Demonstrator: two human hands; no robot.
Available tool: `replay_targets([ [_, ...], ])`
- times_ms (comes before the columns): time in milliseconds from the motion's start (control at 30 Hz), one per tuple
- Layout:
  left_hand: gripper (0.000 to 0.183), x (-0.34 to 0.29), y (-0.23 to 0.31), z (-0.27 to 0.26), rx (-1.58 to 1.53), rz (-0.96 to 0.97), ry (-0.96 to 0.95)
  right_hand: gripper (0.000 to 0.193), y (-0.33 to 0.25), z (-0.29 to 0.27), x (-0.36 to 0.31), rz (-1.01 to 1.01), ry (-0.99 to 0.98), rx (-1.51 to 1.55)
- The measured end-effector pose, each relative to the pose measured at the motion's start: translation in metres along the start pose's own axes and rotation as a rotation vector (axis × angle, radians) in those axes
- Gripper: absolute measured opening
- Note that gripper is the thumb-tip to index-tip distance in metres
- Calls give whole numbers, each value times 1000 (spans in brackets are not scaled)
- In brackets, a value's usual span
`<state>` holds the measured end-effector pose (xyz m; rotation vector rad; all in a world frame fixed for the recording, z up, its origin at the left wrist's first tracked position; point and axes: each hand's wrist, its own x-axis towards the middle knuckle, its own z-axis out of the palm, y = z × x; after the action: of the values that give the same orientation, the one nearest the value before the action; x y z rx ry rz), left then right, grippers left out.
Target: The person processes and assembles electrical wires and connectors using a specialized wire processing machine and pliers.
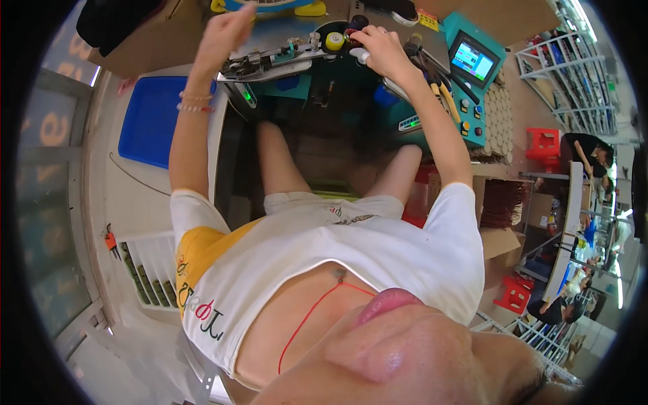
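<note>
My right hand (383,55) is closed at the fingertips on a small dark-red coil (350,38) at the head of a bench machine. White covers sit on some of its fingers. Beside the coil is a yellow roller (334,42). A metal arm of the machine (273,66) stretches left from there. My left hand (226,37) is raised above the left end of that arm, its fingers curled together. It is slightly blurred, and what it may pinch does not show.
To the right stand a teal control box with a lit screen (474,58) and yellow-handled pliers (448,100). A blue tray (145,121) lies on the left table. Red stools (543,143), racks (570,81) and co-workers (592,154) are farther right. A round blue-and-yellow item (270,5) sits at the far edge.
</note>
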<state>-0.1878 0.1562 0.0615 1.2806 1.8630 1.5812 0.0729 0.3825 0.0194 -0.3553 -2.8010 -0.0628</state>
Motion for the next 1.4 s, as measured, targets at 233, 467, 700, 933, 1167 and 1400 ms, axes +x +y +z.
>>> replay_targets([
  [233,53,-31,-8,-33,-535,226,175,34,0,-14,15,-51,-115,67],
  [467,54,-30,-13,-32,-724,294,269,31,-7,-7,17,106,-157,67],
  [700,30,-25,-14,56,730,213,335,27,-18,-7,30,34,-156,-73],
  [933,5,-114,50,1,591,408,867,43,-35,-27,-40,-3,211,225],
  [1167,50,-289,-171,-191,1155,-922,981,27,-57,-21,-164,211,12,578],
  [1400,52,-354,-248,-270,1393,-1012,645,23,-79,-30,-179,207,-22,650],
])
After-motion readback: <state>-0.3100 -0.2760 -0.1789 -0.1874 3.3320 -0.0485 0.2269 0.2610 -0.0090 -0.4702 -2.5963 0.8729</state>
